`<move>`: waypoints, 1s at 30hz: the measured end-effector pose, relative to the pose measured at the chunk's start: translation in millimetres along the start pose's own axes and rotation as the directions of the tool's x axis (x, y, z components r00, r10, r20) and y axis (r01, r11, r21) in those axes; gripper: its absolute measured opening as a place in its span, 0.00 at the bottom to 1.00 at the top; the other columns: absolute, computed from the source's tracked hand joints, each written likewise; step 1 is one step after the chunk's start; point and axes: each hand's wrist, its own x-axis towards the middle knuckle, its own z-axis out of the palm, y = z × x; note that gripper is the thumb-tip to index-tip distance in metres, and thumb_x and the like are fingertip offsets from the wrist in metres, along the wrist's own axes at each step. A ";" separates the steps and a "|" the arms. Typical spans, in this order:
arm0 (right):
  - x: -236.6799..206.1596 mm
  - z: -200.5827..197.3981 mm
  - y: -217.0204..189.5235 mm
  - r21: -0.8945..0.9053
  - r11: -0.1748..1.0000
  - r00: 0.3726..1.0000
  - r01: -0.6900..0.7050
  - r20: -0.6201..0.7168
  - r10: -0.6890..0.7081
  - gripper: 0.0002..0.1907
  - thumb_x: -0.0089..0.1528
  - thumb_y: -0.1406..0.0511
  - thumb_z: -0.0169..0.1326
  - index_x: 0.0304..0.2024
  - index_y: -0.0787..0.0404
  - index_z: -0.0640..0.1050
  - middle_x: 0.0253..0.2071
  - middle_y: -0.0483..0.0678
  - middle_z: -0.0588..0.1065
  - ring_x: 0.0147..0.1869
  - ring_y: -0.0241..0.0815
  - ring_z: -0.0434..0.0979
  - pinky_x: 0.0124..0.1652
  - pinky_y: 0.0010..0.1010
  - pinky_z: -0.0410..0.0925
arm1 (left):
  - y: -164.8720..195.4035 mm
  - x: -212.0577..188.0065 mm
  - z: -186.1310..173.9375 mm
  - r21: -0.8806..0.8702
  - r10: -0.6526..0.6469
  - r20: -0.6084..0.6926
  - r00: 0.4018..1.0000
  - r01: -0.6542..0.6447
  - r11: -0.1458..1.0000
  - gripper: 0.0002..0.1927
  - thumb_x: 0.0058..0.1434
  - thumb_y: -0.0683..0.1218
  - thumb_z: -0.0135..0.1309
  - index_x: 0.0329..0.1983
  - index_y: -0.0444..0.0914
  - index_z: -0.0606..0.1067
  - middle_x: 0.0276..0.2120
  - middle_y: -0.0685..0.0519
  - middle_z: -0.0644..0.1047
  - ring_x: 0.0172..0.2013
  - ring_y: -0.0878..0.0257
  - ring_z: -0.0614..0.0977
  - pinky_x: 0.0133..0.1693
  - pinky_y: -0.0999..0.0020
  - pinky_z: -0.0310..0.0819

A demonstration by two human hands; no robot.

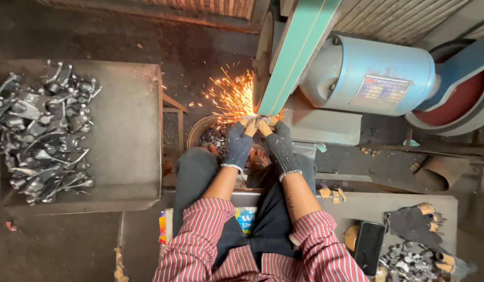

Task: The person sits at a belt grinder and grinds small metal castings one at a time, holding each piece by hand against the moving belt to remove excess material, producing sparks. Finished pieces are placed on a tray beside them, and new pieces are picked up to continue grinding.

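Observation:
Both my hands wear dark knitted gloves with worn fingertips. My left hand (238, 142) and my right hand (277, 141) together pinch a small metal part (258, 118) against the green sanding belt (297, 49). Orange sparks (232, 96) spray to the left from the contact point. The part is mostly hidden by my fingertips. My knees sit just under my forearms, and my sleeves are red striped.
A blue electric motor (375, 73) with a red wheel (459, 99) stands at right. A grey tray (129, 130) at left holds several shiny metal castings (43, 130). A round bucket (203, 133) sits below the belt. Spare gloves (417, 222), a black phone (368, 246) and more castings (409, 261) lie at lower right.

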 end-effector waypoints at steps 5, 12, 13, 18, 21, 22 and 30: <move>-2.6 -6.8 2.8 0.154 0.982 0.994 -0.107 -0.002 0.108 0.15 0.66 0.62 0.57 0.45 0.69 0.78 0.38 0.49 0.79 0.39 0.39 0.79 0.40 0.32 0.73 | 0.1 5.0 -0.1 0.355 0.192 -0.002 0.981 -0.179 0.917 0.10 0.66 0.44 0.55 0.42 0.32 0.80 0.34 0.45 0.82 0.34 0.57 0.83 0.39 0.64 0.76; -6.1 -9.0 -7.2 0.209 0.977 0.998 -0.039 -0.038 0.048 0.16 0.66 0.63 0.55 0.51 0.68 0.77 0.45 0.49 0.80 0.46 0.37 0.80 0.48 0.29 0.74 | -2.2 0.2 22.6 0.360 0.214 -0.015 0.977 -0.194 0.913 0.09 0.67 0.45 0.54 0.40 0.34 0.79 0.32 0.43 0.81 0.33 0.51 0.84 0.37 0.61 0.75; -6.8 -10.0 -8.1 0.222 0.974 0.998 -0.038 -0.043 0.049 0.16 0.66 0.62 0.55 0.52 0.67 0.77 0.46 0.49 0.80 0.46 0.36 0.80 0.48 0.28 0.74 | -2.4 1.1 23.4 0.377 0.193 -0.022 0.981 -0.170 0.910 0.09 0.67 0.46 0.54 0.39 0.34 0.79 0.31 0.43 0.81 0.32 0.51 0.83 0.36 0.60 0.75; -8.4 -18.8 -6.6 0.278 0.959 0.994 -0.058 -0.071 0.080 0.15 0.68 0.62 0.57 0.49 0.70 0.76 0.42 0.49 0.79 0.43 0.38 0.78 0.45 0.29 0.72 | -8.7 3.2 25.9 0.486 0.160 0.018 0.987 -0.149 0.862 0.12 0.67 0.48 0.55 0.35 0.34 0.79 0.31 0.41 0.80 0.33 0.47 0.82 0.36 0.56 0.74; -6.6 -18.7 0.2 0.325 0.944 0.992 -0.060 -0.087 0.093 0.16 0.67 0.61 0.55 0.47 0.68 0.77 0.42 0.48 0.79 0.43 0.36 0.79 0.44 0.27 0.74 | -11.8 1.9 29.5 0.514 0.111 0.065 0.992 -0.129 0.848 0.13 0.67 0.49 0.54 0.37 0.35 0.80 0.32 0.40 0.80 0.36 0.45 0.82 0.38 0.55 0.74; -6.9 -16.1 0.1 0.337 0.939 0.990 -0.066 -0.094 0.104 0.16 0.66 0.60 0.54 0.47 0.68 0.77 0.42 0.48 0.80 0.43 0.36 0.79 0.43 0.26 0.74 | -11.8 2.0 30.3 0.487 0.127 0.068 0.990 -0.144 0.861 0.13 0.66 0.50 0.54 0.38 0.35 0.80 0.34 0.40 0.80 0.37 0.44 0.82 0.38 0.55 0.75; -71.9 -21.0 -48.2 -0.693 0.607 0.863 0.389 0.043 -0.504 0.22 0.61 0.60 0.61 0.56 0.61 0.78 0.50 0.56 0.80 0.47 0.44 0.80 0.40 0.29 0.73 | 45.8 14.9 -2.3 0.484 0.084 0.487 0.869 -0.349 0.802 0.14 0.66 0.52 0.52 0.42 0.37 0.80 0.39 0.41 0.81 0.43 0.43 0.82 0.44 0.51 0.76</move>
